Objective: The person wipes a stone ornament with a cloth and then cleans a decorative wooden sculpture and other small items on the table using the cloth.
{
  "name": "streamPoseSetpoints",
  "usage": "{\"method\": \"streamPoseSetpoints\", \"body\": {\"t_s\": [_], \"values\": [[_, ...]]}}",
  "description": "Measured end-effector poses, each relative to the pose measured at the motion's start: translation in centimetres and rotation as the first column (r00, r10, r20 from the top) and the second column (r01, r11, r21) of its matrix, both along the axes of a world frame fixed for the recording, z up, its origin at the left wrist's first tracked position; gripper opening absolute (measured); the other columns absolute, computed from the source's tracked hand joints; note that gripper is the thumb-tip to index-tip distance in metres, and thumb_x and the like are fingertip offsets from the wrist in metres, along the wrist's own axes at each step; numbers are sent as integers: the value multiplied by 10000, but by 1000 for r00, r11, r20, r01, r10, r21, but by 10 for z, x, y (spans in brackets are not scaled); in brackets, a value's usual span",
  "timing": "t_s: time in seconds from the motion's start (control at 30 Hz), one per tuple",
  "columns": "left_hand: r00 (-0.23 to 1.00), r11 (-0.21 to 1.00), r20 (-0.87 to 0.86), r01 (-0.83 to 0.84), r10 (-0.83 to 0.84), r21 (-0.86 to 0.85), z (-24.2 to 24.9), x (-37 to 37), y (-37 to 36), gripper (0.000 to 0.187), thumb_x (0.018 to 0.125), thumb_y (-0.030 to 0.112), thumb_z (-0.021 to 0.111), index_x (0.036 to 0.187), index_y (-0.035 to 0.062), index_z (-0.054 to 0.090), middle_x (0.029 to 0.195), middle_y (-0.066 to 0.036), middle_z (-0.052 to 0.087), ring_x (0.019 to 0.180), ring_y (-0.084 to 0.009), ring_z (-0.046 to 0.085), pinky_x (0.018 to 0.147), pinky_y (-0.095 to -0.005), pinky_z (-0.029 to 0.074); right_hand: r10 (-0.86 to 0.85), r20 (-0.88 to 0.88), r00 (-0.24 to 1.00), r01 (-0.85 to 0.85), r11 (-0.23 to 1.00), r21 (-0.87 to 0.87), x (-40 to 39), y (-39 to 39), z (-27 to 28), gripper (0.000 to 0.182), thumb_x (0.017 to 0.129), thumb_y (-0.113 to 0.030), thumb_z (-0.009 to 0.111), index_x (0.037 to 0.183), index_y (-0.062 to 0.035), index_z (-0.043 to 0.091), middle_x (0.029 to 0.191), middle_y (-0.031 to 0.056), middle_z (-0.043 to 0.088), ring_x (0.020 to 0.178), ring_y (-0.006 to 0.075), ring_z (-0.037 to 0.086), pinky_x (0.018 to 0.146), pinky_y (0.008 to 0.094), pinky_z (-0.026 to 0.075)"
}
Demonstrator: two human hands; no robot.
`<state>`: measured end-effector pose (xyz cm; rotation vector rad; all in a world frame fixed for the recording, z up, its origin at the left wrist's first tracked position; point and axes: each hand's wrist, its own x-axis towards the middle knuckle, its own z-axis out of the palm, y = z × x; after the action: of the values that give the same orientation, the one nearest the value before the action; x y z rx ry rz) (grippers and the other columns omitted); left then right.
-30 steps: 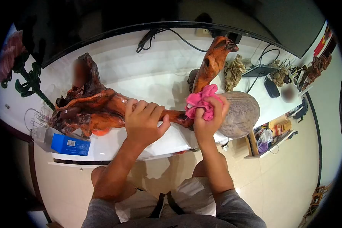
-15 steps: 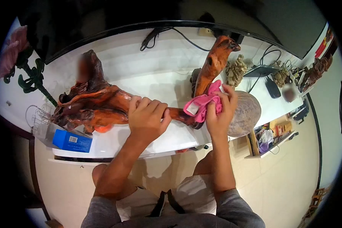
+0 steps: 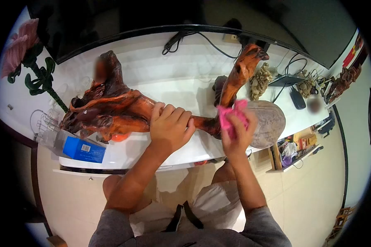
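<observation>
A glossy orange-brown carved driftwood piece (image 3: 132, 108) lies across the white cabinet top, with an upright branch (image 3: 239, 78) at its right end. My left hand (image 3: 171, 127) is wrapped over its narrower middle. In my right hand (image 3: 240, 133) is a bunched pink cloth (image 3: 231, 119), slightly smeared by motion, at the foot of the upright branch. The cloth covers part of the wood there, so the exact contact is hidden. Just right of that hand is a rounded grey-brown stone (image 3: 270, 123).
A blue box (image 3: 84, 149) stands at the front left, below a pink artificial flower (image 3: 20, 43). The wide black television (image 3: 173, 16) spans the back. A small carved figure (image 3: 260, 82), a black device (image 3: 297, 98) and cables lie rightward. An open drawer (image 3: 292, 154) juts out at the right.
My right hand has drawn the cloth slightly toward me along the wood, and the cloth is more bunched. My left hand keeps its hold. The whole view has shifted a little.
</observation>
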<state>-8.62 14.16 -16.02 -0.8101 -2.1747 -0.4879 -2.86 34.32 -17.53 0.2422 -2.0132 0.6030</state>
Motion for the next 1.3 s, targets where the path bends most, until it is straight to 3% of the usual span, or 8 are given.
{"method": "streamPoseSetpoints", "body": {"t_s": [0.1, 0.23, 0.37, 0.57, 0.77, 0.93, 1.13, 1.3], "values": [[1000, 999, 25, -1, 2, -41, 1, 0, -2, 106, 744, 180, 716, 832, 123, 697, 833, 14, 653, 808, -186, 569, 900, -423, 405, -44, -19, 999, 44, 999, -16, -29, -11, 38, 434, 633, 2, 761, 1050, -91, 679, 1222, 164, 551, 1144, 407, 489, 978, 508, 392], [999, 1000, -43, 4, -5, -19, -1, -1, -1, 109, 747, 194, 703, 814, 111, 680, 802, -15, 606, 792, -209, 548, 886, -429, 425, -143, -11, 990, 144, 987, 71, -29, -23, 2, 403, 658, -21, 746, 1047, -105, 682, 1244, 153, 532, 1167, 402, 456, 997, 500, 373], [1000, 1000, -22, 10, -10, -1, 0, -1, -2, 113, 735, 167, 716, 832, 112, 694, 827, 11, 645, 797, -192, 565, 885, -422, 420, -90, 128, 988, 108, 984, -141, 13, -28, -34, 393, 647, -17, 746, 1025, -106, 686, 1224, 166, 534, 1145, 392, 476, 1000, 507, 367], [1000, 1000, -8, 4, -4, 5, -1, 0, 0, 107, 736, 157, 713, 833, 111, 706, 826, 11, 649, 798, -191, 567, 885, -419, 420, -106, 2, 994, 106, 993, -60, -8, -8, 5, 407, 657, -13, 734, 1050, -104, 678, 1217, 176, 534, 1129, 397, 493, 990, 499, 377], [1000, 1000, 4, 15, -16, 20, 0, 0, 0, 92, 745, 148, 709, 830, 115, 721, 828, 17, 664, 805, -184, 576, 890, -415, 421, -136, 89, 987, 145, 984, -100, -6, -19, -19, 372, 669, -23, 726, 1030, -92, 673, 1223, 180, 526, 1139, 397, 486, 991, 499, 378], [1000, 1000, -18, 1, -1, 15, -3, -3, 0, 87, 746, 143, 708, 828, 118, 727, 820, 23, 669, 807, -180, 581, 893, -417, 422, 9, 213, 977, 5, 998, -64, 27, -18, -25, 400, 626, 20, 759, 1001, -90, 677, 1224, 181, 524, 1152, 386, 486, 980, 484, 399], [1000, 1000, -27, -14, 14, 3, -4, -2, 0, 84, 743, 145, 708, 821, 120, 725, 818, 22, 672, 794, -185, 579, 885, -423, 424, -128, -103, 986, 118, 988, -96, -30, -1, 42, 396, 677, 14, 728, 1056, -84, 663, 1289, 197, 493, 1182, 386, 466, 1014, 481, 376], [1000, 1000, -15, -10, 10, 12, -4, -2, 1, 76, 742, 148, 709, 813, 123, 719, 814, 26, 670, 796, -185, 576, 883, -423, 424, -106, 31, 994, 109, 987, -120, -33, -11, -1, 408, 686, 20, 716, 1074, -94, 665, 1289, 195, 493, 1211, 389, 464, 1037, 471, 372]]}}
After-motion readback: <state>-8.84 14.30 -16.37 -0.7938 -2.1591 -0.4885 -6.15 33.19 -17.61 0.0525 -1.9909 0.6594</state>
